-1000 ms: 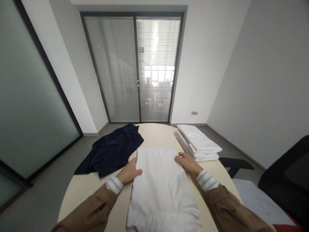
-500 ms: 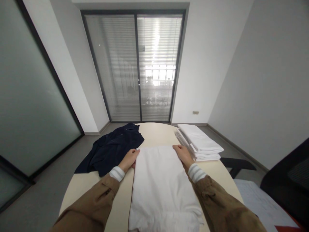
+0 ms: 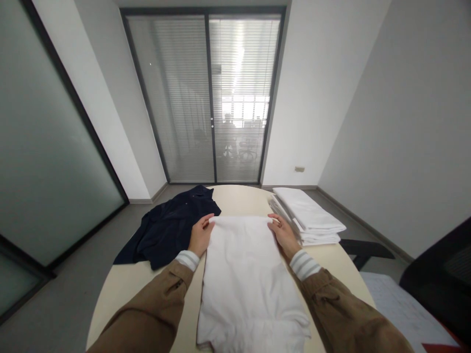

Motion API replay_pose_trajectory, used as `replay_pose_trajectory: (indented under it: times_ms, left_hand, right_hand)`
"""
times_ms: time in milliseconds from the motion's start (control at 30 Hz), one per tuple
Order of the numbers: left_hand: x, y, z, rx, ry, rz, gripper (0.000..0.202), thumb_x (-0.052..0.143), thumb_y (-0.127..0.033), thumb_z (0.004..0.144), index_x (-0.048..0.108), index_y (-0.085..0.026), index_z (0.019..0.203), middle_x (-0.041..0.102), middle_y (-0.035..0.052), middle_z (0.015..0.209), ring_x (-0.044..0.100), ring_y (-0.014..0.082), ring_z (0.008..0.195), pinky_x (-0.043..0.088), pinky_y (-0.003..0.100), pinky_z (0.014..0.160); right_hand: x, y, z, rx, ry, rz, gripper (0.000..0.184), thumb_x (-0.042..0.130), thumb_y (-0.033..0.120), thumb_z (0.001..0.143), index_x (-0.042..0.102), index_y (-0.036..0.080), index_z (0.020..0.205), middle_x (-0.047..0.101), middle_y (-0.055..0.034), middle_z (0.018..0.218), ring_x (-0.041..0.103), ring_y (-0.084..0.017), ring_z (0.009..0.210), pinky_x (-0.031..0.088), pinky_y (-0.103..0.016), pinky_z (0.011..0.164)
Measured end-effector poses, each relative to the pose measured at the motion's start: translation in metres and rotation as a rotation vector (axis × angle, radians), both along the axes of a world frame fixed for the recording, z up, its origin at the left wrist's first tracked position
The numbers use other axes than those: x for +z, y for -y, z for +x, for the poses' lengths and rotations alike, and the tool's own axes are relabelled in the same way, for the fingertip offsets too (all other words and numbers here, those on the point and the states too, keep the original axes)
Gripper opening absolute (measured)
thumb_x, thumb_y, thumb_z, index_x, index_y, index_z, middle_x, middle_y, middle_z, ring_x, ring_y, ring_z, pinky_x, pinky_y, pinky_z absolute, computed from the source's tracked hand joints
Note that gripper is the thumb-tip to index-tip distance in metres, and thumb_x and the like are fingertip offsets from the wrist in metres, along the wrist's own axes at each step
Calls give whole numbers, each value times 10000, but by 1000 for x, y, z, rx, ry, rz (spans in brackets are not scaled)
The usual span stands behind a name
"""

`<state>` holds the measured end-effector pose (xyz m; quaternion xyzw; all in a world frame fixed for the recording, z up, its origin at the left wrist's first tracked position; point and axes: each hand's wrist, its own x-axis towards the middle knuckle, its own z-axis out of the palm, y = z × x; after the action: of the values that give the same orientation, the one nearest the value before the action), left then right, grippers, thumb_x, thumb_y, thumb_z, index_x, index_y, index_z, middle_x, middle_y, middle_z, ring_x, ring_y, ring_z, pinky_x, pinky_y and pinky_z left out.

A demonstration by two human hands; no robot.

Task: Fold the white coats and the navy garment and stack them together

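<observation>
White pants [image 3: 246,279], folded into a long panel, lie lengthwise on the table in front of me. A gathered band like a waistband runs across their near end. My left hand [image 3: 202,234] pinches the far left corner between thumb and fingers. At the far right corner, my right hand [image 3: 282,233] is closed on the edge in the same way. The far edge is stretched straight between both hands. Left of my left hand lies a rumpled dark navy garment [image 3: 172,225]. A stack of folded white cloth [image 3: 309,211] sits just beyond my right hand.
The round, cream-coloured table [image 3: 239,198] carries all the cloth. A black chair [image 3: 437,279] with an armrest stands at the right, with printed paper [image 3: 401,304] on it. Glass doors with blinds [image 3: 239,103] are beyond the table.
Both hands have shifted slightly away from me with the far edge of the white pants, and their fingers now point more upward. The dark garment and the stack lie as before.
</observation>
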<state>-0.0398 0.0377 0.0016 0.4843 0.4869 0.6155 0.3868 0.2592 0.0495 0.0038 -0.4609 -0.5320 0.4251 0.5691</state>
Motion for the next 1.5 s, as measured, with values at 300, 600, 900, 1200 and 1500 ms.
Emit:
replay_pose_trajectory:
  times_ms: [300, 600, 900, 1200, 1500]
  left_hand:
    - [1, 3, 3, -8, 110, -4, 535, 789, -399, 756, 684, -109, 1194, 759, 152, 1045, 725, 263, 969, 578, 380, 886]
    - [6, 5, 6, 52, 99, 30, 515, 776, -337, 761, 682, -103, 1209, 739, 146, 1133, 712, 255, 1008, 573, 362, 908]
    - [3, 3, 16, -75, 286, -83, 564, 635, -419, 917, 495, -156, 1396, 668, 162, 1292, 684, 230, 1116, 530, 371, 1006]
    - [8, 1, 18, -87, 376, -68, 403, 754, -391, 786, 645, -128, 1071, 733, 137, 1154, 708, 250, 1013, 534, 398, 968]
    - [-5, 4, 17, -199, 128, -114, 691, 717, -335, 827, 425, -138, 1422, 596, 206, 1370, 610, 298, 1232, 465, 462, 1071]
  right_hand:
    - [4, 1, -2, 28, -186, -30, 428, 785, 484, 727, 633, 271, 1066, 709, -12, 769, 656, -209, 691, 519, -337, 642]
    - [-1, -3, 0, -93, -288, -60, 554, 874, 392, 620, 607, 247, 1083, 676, 16, 778, 667, -195, 695, 555, -339, 679]
    - [4, 2, -1, 94, 4, -213, 407, 500, 590, 893, 683, 229, 937, 737, -96, 804, 721, -284, 822, 576, -413, 692]
    - [6, 4, -6, 87, -93, -167, 407, 560, 582, 868, 630, 256, 1100, 751, -91, 931, 724, -287, 884, 580, -423, 715]
    - [-11, -5, -3, -2, 59, -108, 492, 580, 553, 854, 563, 275, 1259, 702, -131, 1173, 671, -312, 1109, 576, -466, 874]
